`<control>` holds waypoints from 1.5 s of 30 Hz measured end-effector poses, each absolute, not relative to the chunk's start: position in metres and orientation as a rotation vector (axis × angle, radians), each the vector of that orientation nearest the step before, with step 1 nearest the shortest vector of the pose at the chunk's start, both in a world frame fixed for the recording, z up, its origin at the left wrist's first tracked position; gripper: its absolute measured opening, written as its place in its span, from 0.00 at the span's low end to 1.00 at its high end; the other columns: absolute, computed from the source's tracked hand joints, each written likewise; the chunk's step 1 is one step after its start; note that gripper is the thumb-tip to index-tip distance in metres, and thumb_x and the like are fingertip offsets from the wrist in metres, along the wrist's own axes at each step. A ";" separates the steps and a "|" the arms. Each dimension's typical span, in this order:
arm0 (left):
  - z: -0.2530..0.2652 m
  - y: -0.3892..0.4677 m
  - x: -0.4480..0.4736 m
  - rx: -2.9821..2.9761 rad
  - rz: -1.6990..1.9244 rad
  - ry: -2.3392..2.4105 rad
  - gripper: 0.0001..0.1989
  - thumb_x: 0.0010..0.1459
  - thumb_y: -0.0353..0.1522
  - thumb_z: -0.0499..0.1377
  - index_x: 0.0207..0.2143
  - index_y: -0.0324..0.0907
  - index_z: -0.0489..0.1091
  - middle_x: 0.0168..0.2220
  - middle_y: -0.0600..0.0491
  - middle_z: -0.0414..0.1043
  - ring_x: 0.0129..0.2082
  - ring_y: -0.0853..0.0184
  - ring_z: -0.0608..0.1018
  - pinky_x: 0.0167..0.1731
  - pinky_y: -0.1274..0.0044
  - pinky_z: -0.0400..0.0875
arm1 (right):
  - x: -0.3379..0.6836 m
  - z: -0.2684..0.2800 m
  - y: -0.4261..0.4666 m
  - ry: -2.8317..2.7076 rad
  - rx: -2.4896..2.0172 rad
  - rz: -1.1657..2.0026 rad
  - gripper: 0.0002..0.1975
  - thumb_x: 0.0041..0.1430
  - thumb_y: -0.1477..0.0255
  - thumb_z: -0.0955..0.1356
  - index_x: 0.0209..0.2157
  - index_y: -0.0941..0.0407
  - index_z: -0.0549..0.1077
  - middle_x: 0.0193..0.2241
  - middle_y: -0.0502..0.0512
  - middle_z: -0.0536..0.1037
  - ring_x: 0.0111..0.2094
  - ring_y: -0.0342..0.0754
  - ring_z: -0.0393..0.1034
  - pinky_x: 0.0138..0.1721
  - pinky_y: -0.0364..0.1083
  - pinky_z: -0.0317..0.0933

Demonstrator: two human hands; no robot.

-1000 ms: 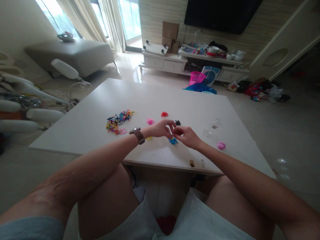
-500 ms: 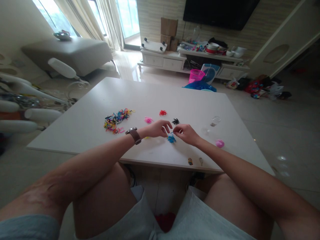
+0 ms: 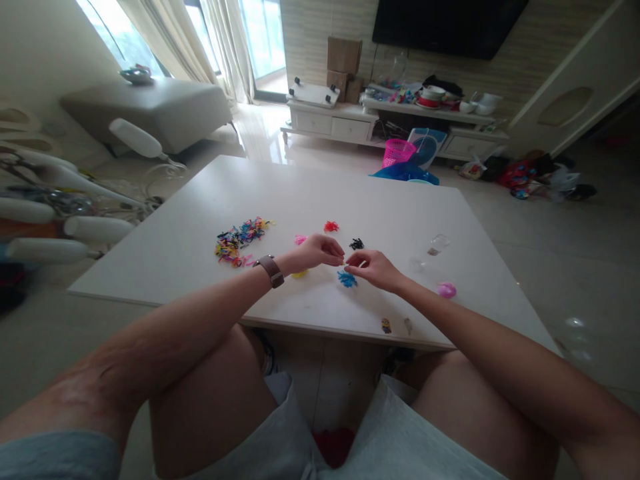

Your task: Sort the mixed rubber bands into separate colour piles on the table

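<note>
My left hand (image 3: 323, 251), with a watch on its wrist, is closed in a pinch above the table. A tiny yellow band (image 3: 343, 263) shows at its fingertips. My right hand (image 3: 373, 268) faces it with thumb and fingers pinched together; what they hold is too small to make out. Just below the fingertips lies a pile of blue bands (image 3: 347, 279), which look like small rubber bands. A yellow pile (image 3: 299, 274) is partly hidden by my left wrist. Around the hands are pink (image 3: 300, 239), red (image 3: 331, 227) and black (image 3: 356, 244) piles.
A large mixed heap of coloured bands (image 3: 240, 241) lies on the white table (image 3: 280, 183) at left. To the right are a clear plastic container (image 3: 439, 244) and a pink lump (image 3: 447, 290). A small yellow figure (image 3: 386, 325) and a pale trinket (image 3: 408, 325) lie near the front edge.
My left fingers have closed together and the fingertips of both hands have come closer above the blue pile. The whole view has shifted slightly.
</note>
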State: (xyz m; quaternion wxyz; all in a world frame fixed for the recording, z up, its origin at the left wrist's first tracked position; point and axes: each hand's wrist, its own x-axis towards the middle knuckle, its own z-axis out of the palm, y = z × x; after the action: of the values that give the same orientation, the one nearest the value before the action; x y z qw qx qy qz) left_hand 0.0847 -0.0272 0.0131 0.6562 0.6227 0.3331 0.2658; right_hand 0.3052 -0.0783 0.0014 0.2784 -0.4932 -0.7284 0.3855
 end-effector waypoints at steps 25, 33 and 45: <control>0.025 -0.044 0.101 1.144 0.755 0.777 0.22 0.41 0.38 0.77 0.32 0.35 0.74 0.30 0.47 0.80 0.32 0.65 0.82 0.44 0.67 0.78 | 0.282 0.022 -0.094 -1.225 -1.301 1.250 0.21 0.37 0.60 0.81 0.28 0.58 0.75 0.23 0.52 0.80 0.26 0.47 0.77 0.31 0.44 0.72; 0.025 -0.044 0.098 1.236 0.765 0.844 0.19 0.41 0.38 0.76 0.31 0.36 0.76 0.30 0.47 0.80 0.32 0.65 0.82 0.37 0.71 0.77 | 0.277 0.021 -0.095 -1.156 -1.364 1.258 0.11 0.44 0.68 0.77 0.26 0.59 0.77 0.23 0.54 0.81 0.25 0.46 0.78 0.29 0.43 0.74; 0.053 -0.003 0.048 1.580 0.801 0.987 0.17 0.38 0.36 0.76 0.28 0.36 0.76 0.27 0.48 0.79 0.28 0.66 0.80 0.31 0.75 0.75 | 0.282 0.022 -0.090 -1.182 -1.438 1.214 0.05 0.48 0.73 0.74 0.25 0.58 0.74 0.22 0.53 0.79 0.22 0.45 0.76 0.25 0.42 0.72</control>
State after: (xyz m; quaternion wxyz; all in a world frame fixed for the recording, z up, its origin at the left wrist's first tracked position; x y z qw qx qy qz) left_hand 0.0475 -0.0028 0.0525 0.5285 0.6615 0.4131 0.3355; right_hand 0.2820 -0.0899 0.0222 0.4436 -0.5801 -0.4766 0.4894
